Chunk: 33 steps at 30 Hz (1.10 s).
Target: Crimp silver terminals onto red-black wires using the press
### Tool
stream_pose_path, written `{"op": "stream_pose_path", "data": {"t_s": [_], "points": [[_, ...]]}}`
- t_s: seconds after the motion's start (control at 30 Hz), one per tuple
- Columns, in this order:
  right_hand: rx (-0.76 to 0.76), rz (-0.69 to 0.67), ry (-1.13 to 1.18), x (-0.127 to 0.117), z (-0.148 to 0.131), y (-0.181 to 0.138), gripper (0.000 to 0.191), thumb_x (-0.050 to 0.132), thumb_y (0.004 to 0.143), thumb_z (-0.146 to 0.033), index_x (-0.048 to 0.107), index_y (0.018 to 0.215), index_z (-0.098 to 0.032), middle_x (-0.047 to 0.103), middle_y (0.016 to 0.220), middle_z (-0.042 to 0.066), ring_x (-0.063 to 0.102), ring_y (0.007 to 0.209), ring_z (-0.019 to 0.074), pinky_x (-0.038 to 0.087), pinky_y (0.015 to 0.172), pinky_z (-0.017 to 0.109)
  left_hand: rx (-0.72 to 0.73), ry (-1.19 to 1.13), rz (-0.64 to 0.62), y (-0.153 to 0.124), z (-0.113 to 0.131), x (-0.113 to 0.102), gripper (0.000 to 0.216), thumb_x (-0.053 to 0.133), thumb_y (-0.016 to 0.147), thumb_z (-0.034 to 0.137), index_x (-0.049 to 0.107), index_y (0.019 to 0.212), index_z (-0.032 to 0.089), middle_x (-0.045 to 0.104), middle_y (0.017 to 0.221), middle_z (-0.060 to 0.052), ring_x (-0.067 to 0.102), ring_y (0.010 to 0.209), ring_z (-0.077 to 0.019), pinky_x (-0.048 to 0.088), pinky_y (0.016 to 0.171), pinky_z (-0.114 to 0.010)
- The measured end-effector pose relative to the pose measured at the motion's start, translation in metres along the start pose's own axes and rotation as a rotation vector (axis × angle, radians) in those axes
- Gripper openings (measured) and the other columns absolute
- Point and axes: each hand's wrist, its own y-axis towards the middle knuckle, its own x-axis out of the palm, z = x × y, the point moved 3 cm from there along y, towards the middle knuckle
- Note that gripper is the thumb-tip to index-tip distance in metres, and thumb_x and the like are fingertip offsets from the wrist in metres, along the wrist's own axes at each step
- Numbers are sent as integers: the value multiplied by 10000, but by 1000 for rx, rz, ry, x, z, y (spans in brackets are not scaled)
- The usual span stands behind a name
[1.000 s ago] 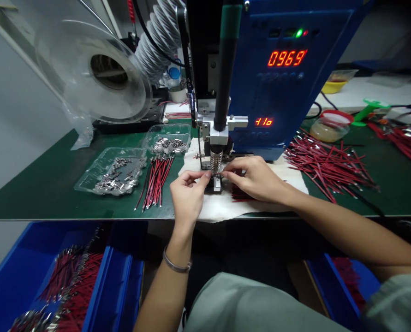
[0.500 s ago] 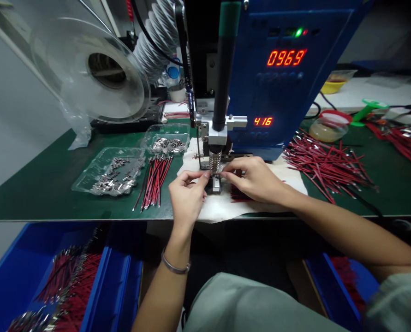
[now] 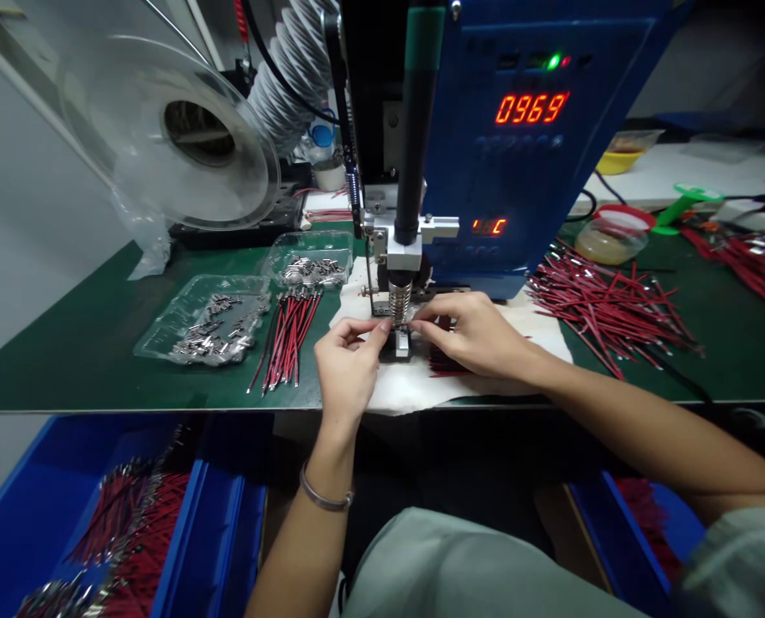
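Note:
My left hand [image 3: 349,360] is closed in a pinch at the left side of the small metal fixture [image 3: 402,343] under the soldering machine's spring tip [image 3: 399,302]. Whatever sits between its thumb and forefinger is too small to make out. From the right, my right hand [image 3: 469,330] also pinches close to the tip, and its fingers hide what they hold. Under the right hand, red and black wires [image 3: 445,360] lie on a white cloth [image 3: 395,392]. Above the hands stands the blue machine housing [image 3: 478,172] with lit red digits.
Left of the hands are two clear trays [image 3: 156,339] of small metal parts and a row of red and black wires [image 3: 290,339]. A large wire pile [image 3: 607,309] lies to the right. A clear reel [image 3: 124,129] stands back left. Blue bins [image 3: 227,515] sit below the table edge.
The lower display went from 416 to a partly lit reading ending in C. Both hands stay in practically the same place.

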Motion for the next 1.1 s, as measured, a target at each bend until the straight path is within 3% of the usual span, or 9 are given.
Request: {"op": "stream_pose_path", "data": {"t_s": [0.87,1.1], "points": [[-122,86,7,-4,-1,-3,130,625,826,-184,750,837,-153,690,744,31,596,638,105,405,594,206,37,-8,-29,3,-3,0,223,753,691,326,647,730,133,619,660,-14,401,428,-43,306,410,-185],[-199,-113,-37,-17,-5,-3,178,563,875,-225,726,926,-174,698,801,42,610,692,128,424,654,230,54,-7,-47,-8,2,-11,256,706,742,354,674,913,166,656,820,-38,354,414,-28,268,383,-189]]}}
